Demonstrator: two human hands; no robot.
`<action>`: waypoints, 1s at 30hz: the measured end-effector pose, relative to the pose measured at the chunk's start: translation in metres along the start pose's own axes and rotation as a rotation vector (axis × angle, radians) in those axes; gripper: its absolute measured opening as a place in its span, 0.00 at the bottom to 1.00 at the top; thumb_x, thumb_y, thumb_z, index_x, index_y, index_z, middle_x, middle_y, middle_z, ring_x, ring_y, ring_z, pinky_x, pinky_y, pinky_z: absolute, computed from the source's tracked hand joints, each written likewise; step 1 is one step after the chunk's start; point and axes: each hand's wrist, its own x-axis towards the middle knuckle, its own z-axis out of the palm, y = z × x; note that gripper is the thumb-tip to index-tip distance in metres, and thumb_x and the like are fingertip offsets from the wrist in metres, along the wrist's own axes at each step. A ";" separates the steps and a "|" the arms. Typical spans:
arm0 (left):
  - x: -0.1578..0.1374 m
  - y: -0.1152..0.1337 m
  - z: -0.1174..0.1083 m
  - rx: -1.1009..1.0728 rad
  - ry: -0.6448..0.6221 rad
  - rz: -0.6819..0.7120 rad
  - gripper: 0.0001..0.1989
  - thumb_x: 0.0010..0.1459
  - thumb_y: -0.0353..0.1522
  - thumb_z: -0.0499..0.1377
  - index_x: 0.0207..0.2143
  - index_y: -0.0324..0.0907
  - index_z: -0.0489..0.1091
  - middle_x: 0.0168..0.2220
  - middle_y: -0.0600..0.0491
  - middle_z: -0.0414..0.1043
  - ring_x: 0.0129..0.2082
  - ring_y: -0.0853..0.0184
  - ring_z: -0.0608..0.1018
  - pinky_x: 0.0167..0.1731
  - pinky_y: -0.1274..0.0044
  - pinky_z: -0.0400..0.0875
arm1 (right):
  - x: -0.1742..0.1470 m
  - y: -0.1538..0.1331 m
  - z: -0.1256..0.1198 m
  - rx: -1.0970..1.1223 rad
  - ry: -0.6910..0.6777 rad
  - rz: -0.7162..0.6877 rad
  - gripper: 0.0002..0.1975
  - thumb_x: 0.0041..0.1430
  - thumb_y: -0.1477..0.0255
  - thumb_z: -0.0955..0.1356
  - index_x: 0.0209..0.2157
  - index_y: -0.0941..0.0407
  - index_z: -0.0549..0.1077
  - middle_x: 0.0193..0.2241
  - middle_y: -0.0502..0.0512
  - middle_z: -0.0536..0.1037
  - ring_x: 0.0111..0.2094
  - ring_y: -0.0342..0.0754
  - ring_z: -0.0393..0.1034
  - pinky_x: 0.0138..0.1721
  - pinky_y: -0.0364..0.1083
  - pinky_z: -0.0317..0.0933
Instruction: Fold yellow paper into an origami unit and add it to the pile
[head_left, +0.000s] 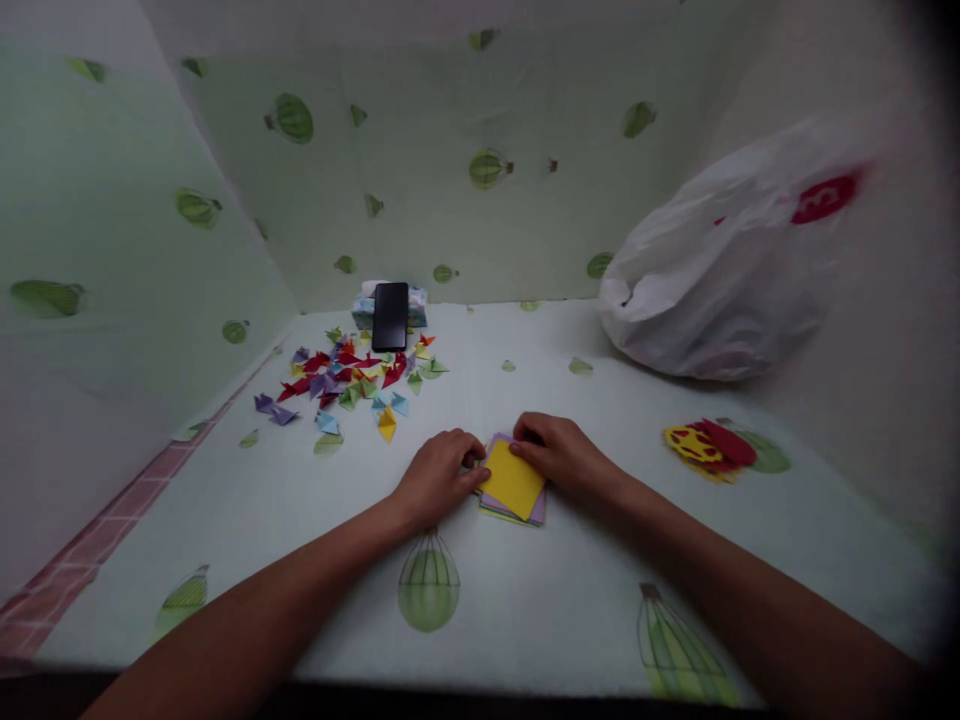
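A yellow square of paper [514,480] lies turned at an angle over a small stack of coloured paper [534,518], whose purple and other edges show beneath it. My left hand [442,474] is closed at the yellow sheet's left corner, thumb on top and the other fingers curled. At the upper right edge, my right hand [559,450] pinches the same sheet, its thumb on the yellow face and its fingers curled behind. The fingertips under the paper are hidden.
Many small folded paper pieces [349,375] lie scattered at the back left. Behind them a black phone [391,316] leans on a tissue box [418,307]. A white plastic bag [697,290] stands at the back right, with red and yellow cut-outs [709,448] in front of it.
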 end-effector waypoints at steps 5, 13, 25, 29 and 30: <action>-0.001 -0.001 -0.001 -0.025 -0.011 -0.030 0.09 0.57 0.32 0.61 0.42 0.42 0.70 0.36 0.52 0.73 0.37 0.62 0.73 0.39 0.71 0.67 | -0.001 -0.001 -0.014 -0.011 -0.020 0.028 0.02 0.56 0.77 0.67 0.30 0.57 0.72 0.29 0.51 0.74 0.30 0.44 0.65 0.31 0.43 0.54; -0.001 0.000 -0.002 -0.014 -0.037 0.020 0.15 0.57 0.34 0.63 0.47 0.42 0.70 0.36 0.52 0.72 0.39 0.61 0.73 0.41 0.70 0.66 | -0.019 -0.022 -0.007 -0.311 -0.170 0.025 0.18 0.54 0.63 0.74 0.43 0.57 0.75 0.41 0.58 0.75 0.38 0.52 0.70 0.33 0.46 0.56; 0.000 0.002 -0.003 -0.009 -0.053 0.003 0.15 0.56 0.34 0.64 0.46 0.42 0.71 0.36 0.51 0.73 0.39 0.61 0.74 0.41 0.70 0.67 | -0.021 -0.023 0.002 -0.484 -0.040 -0.122 0.05 0.60 0.79 0.67 0.33 0.57 0.74 0.33 0.57 0.78 0.34 0.50 0.69 0.33 0.47 0.53; -0.001 0.003 -0.002 -0.015 -0.043 0.003 0.16 0.57 0.34 0.64 0.48 0.42 0.71 0.38 0.51 0.74 0.40 0.61 0.74 0.43 0.69 0.67 | -0.018 -0.020 0.002 -0.455 -0.049 -0.109 0.06 0.61 0.78 0.67 0.38 0.56 0.75 0.36 0.56 0.79 0.36 0.50 0.70 0.35 0.46 0.54; -0.001 0.003 -0.002 -0.019 -0.042 -0.001 0.16 0.57 0.34 0.64 0.48 0.42 0.71 0.39 0.50 0.74 0.40 0.61 0.74 0.43 0.69 0.67 | -0.018 -0.020 0.002 -0.462 -0.057 -0.108 0.05 0.61 0.78 0.67 0.38 0.56 0.75 0.36 0.57 0.78 0.36 0.51 0.70 0.35 0.47 0.54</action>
